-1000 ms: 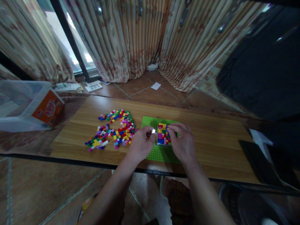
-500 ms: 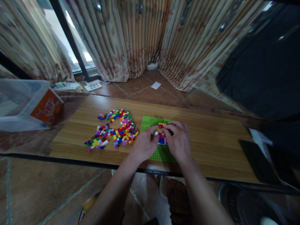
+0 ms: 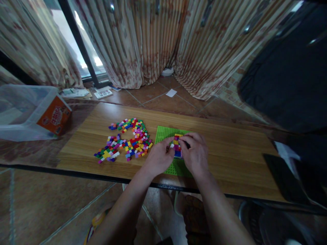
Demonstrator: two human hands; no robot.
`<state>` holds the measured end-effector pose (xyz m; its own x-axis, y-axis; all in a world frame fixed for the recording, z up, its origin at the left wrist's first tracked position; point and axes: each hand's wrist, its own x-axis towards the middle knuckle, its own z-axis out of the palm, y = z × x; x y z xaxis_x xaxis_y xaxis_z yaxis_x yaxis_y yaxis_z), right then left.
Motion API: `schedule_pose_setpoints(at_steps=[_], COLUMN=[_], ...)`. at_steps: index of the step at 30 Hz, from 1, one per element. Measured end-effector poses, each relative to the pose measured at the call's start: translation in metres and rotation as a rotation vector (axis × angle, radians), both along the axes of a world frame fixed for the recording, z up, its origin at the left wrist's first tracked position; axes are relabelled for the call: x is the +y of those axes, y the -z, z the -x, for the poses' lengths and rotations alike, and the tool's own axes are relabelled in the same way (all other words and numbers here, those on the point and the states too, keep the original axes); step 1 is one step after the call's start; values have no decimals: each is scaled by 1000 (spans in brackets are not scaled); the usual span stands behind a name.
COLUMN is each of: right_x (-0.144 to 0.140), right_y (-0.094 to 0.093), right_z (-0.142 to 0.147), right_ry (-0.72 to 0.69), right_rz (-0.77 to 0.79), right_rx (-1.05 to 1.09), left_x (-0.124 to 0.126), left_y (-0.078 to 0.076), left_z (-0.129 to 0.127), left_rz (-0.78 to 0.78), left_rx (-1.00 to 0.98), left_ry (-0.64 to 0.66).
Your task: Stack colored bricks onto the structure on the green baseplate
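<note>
A green studded baseplate (image 3: 161,132) lies on the wooden table, partly covered by my hands. On it stands a small build of coloured toy bricks (image 3: 176,147), with yellow, red, purple and blue pieces showing. My left hand (image 3: 160,156) is closed at the build's left side, thumb and fingers pressed against it, with a white brick (image 3: 172,145) by the fingertips. From the right, my right hand (image 3: 194,149) grips the build with curled fingers. Whether either hand also pinches a loose brick is hidden. Left of the baseplate, many loose toy bricks (image 3: 138,143) lie spread out.
The wooden table (image 3: 235,153) has a dark front edge. A clear plastic bin (image 3: 22,112) with an orange label stands at the left. A dark flat object (image 3: 283,177) lies at the table's right end. Curtains (image 3: 153,44) hang behind, and a paper (image 3: 171,93) lies on the floor.
The whole view has shifted slightly, so things appear a little farther right. Both hands stay at the brick build, with barely any change in the fingers.
</note>
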<state>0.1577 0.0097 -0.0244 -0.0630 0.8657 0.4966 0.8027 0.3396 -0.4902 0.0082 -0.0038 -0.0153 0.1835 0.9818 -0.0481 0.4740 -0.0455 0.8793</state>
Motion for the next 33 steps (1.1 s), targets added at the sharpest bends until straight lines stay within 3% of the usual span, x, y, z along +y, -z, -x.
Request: schedule_pose_setpoints(at_steps=[7,13,25,33], right_x=[-3,4,23,25], right_y=[0,-2,8,5], right_z=[1,4,4,5], right_ry=[50,153,174,184], right_rz=[39,32,302,383], right_rx=[7,133,194,215], left_x=[0,1,1,0], left_y=[0,1,1,-3], left_z=[0,0,0,0], left_rz=[-3,10,-43,-31], left_rx=[17,0,-18,-35], left_ry=[10,9,19,32])
